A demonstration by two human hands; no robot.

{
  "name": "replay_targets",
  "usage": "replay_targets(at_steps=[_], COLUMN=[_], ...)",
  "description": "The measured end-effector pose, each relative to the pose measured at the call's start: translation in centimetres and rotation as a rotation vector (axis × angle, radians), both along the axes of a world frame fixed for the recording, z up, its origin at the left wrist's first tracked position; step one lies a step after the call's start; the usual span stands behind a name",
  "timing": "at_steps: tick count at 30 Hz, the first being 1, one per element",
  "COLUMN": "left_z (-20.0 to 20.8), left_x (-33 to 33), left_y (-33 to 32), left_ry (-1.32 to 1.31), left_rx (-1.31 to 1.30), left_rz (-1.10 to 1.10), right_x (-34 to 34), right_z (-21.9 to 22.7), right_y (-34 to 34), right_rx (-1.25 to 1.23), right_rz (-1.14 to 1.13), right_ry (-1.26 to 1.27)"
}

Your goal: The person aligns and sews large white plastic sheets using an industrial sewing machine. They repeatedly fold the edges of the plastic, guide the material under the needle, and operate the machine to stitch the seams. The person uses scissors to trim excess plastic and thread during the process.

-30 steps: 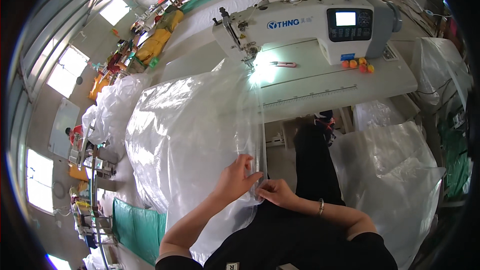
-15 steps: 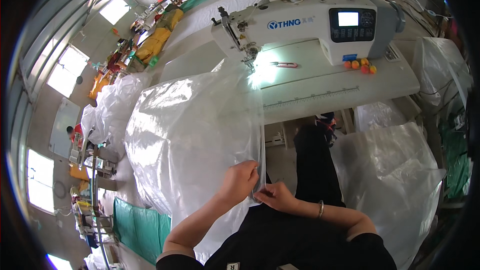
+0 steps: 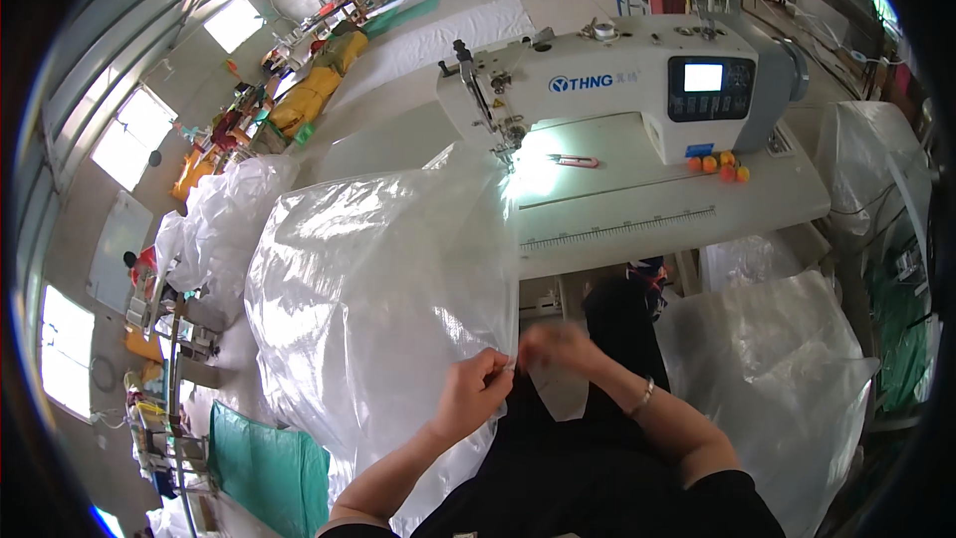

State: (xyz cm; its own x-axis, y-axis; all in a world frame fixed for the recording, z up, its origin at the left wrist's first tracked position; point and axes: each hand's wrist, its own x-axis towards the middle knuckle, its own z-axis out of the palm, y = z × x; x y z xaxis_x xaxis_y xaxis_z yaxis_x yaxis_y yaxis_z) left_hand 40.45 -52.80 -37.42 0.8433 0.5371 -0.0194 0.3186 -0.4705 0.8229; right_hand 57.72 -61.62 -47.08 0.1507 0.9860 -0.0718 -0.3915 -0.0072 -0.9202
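Observation:
A large clear plastic sheet [image 3: 368, 269] runs from the needle area of the white sewing machine [image 3: 588, 90] down to my lap. With fingers closed, my left hand [image 3: 473, 394] pinches the sheet's right edge near my lap. Just beyond and to the right of it is my right hand [image 3: 560, 351], smeared by motion beside that edge. Whether its fingers hold the plastic cannot be made out. The machine's lamp shines brightly on the sheet's far corner at the needle.
A small red-handled cutter [image 3: 576, 160] and several orange and yellow small balls [image 3: 727, 167] lie on the machine table [image 3: 647, 234]. More clear plastic [image 3: 767, 379] is heaped at my right. A green sheet [image 3: 267, 463] lies on the floor at left, near a white plastic pile [image 3: 224, 219].
My right hand has moved from the sheet's edge beside my left hand up and slightly right. My left hand keeps its pinch. The view has shifted, so the machine sits lower in it.

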Motion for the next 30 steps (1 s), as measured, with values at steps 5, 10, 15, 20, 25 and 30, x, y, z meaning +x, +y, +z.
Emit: replay_targets(at_steps=[5,10,15,20,25,30], left_z=[2.7,-0.1,-1.4,-1.5,-2.4,-3.8], left_x=[2.5,1.3,0.4,0.9,0.1,0.3], left_y=[-1.3,-0.8,-1.0,-0.8,0.4,1.5], left_ry=[-0.030,-0.062,-0.077,-0.101,-0.094,-0.169], left_rx=[0.340,0.161,0.069,0.177,0.191,0.157], left_rz=[-0.152,-0.138,-0.101,-0.152,-0.138,-0.110], right_x=[-5.4,-5.7,5.0,9.3,8.1,7.9], right_z=[-2.9,-8.1,3.5,5.3,5.2,6.6], right_y=[5.8,4.0,7.2,14.4,15.5,16.0], right_rx=[-0.035,0.307,-0.113,-0.277,-0.545,-0.619], right_rz=[0.071,0.088,-0.634,-0.689,-0.387,-0.182], right_ry=[0.027,-0.924,-0.796,-1.498,-1.727,-1.873])
